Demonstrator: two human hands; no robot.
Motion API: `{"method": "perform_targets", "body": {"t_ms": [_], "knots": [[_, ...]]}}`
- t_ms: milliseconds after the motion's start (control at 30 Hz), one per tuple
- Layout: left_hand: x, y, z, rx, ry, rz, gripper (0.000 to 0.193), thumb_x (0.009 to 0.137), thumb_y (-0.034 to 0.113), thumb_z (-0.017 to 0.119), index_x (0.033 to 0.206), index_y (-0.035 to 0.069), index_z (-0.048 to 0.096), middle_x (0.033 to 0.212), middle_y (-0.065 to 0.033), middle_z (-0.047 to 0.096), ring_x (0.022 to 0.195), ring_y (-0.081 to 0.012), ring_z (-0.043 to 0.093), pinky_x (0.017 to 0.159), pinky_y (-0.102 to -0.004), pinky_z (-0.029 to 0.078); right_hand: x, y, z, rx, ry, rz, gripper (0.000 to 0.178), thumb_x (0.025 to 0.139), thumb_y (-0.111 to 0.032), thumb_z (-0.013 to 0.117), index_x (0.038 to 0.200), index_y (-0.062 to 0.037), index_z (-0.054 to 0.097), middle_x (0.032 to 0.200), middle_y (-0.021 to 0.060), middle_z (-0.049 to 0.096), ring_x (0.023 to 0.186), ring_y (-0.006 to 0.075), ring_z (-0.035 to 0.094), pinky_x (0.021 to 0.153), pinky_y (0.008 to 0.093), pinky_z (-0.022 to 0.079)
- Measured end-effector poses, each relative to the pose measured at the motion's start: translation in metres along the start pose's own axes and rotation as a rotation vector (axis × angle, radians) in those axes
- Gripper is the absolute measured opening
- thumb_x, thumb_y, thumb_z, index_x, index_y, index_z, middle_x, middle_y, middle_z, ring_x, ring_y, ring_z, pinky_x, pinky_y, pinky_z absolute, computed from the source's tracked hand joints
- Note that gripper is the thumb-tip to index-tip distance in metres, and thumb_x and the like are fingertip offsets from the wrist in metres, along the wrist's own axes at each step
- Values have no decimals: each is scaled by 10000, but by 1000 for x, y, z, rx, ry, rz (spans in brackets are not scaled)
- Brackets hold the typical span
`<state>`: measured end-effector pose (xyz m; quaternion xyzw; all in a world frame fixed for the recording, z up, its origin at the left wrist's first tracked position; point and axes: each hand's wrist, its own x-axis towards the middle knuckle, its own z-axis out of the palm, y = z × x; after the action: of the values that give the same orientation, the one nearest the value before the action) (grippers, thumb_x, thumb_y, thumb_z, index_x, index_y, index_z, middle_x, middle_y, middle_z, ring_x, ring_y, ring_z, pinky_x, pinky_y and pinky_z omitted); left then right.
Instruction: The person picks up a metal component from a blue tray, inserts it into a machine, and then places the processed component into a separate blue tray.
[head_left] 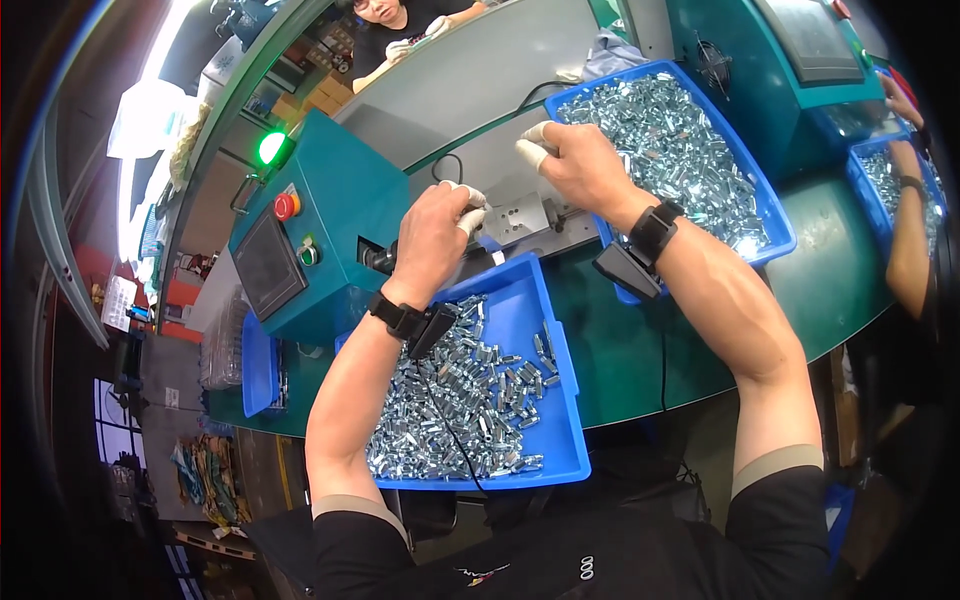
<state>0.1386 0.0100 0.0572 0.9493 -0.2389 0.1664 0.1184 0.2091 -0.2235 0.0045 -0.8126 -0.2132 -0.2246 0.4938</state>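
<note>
My left hand [432, 240] is closed in a pinch beside a small metal fixture block [520, 220], with pale finger covers on its fingertips. What it pinches, if anything, is hidden. My right hand [590, 172], also wearing finger covers, hovers at the left edge of the far blue tray [778, 238]. Thumb and forefinger are pressed together there; I cannot make out anything between them. That tray is filled with small shiny metal parts [670, 140]. Below my left wrist lies a nearer blue tray [560, 425], holding similar elongated metal pieces [455, 420], partly hidden by my forearm.
A teal machine [345, 165] with a dark screen [265, 262], red button [287, 206] and lit green lamp [271, 149] stands left. Another teal machine [745, 110] is at right. A grey panel [440, 100] separates me from a co-worker [400, 40]; another person's arm [908, 235] reaches in right.
</note>
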Motion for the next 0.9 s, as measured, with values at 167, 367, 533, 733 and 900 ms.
{"method": "perform_targets", "body": {"t_ms": [167, 367, 533, 733, 900], "knots": [[-1, -3, 1, -67, -11, -42, 140, 888, 90, 774, 1024, 63, 757, 933, -97, 676, 947, -336, 651, 828, -454, 526, 0, -2, -1, 22, -54, 34, 326, 1017, -298, 726, 1140, -2, 788, 902, 215, 780, 788, 313, 762, 744, 392, 584], [-5, -8, -2, -49, -10, -30, 155, 902, 90, 758, 1054, 77, 780, 952, -100, 670, 959, -335, 647, 832, -456, 527, 0, -7, -3, 34, -56, 34, 330, 1017, -296, 727, 1143, 3, 787, 883, 212, 778, 772, 301, 760, 734, 387, 582], [-2, -7, 0, -10, -26, -11, 161, 908, 89, 749, 1064, 77, 786, 962, -102, 670, 981, -332, 646, 843, -454, 533, -1, -8, -4, 56, -54, 46, 331, 1017, -298, 730, 1147, 0, 788, 861, 198, 776, 753, 276, 753, 721, 379, 578], [-3, -11, 2, 19, -12, 46, 221, 894, 57, 770, 1111, 77, 802, 966, -92, 670, 951, -311, 639, 835, -421, 519, -1, -6, -5, 59, -43, 55, 333, 1015, -299, 734, 1156, -2, 789, 842, 187, 774, 725, 250, 740, 710, 372, 574], [-12, -9, -1, 42, 17, 128, 271, 901, 33, 748, 1167, 66, 786, 1025, -106, 691, 982, -339, 645, 882, -424, 531, -1, -8, -5, 49, -57, 38, 330, 1014, -289, 732, 1155, 5, 787, 855, 196, 779, 745, 253, 756, 723, 367, 581]]}}
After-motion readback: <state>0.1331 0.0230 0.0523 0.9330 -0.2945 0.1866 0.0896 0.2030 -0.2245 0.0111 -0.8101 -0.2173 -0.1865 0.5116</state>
